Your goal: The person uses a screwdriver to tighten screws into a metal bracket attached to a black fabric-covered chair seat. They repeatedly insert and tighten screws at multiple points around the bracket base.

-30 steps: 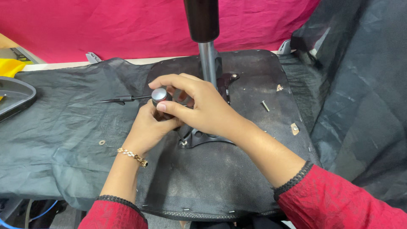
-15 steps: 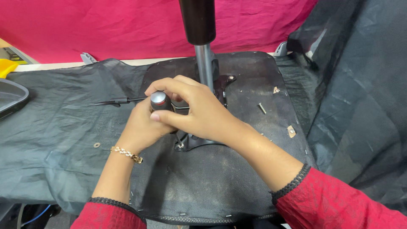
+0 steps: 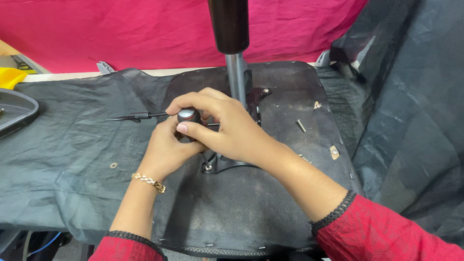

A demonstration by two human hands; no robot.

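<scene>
screwdriver handle [image 3: 188, 116] stands upright over the metal bracket [image 3: 227, 162] on the upturned chair seat [image 3: 241, 212], just left of the steel column [image 3: 237, 77]. right hand [image 3: 227, 128] wraps the handle top, thumb pressed to its side; left hand [image 3: 166, 150] cups the lower part from below. both grasping. the tip is hidden under the hands. risk: the tip could cam out if the tool tilts, skidding into the fabric. loose screws [image 3: 300, 125] lie near the right edge and could roll off.

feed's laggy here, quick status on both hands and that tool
Both hands, left and right, wrapped on screwdriver. Tip hidden, over plate. Loose screw clear.
</scene>
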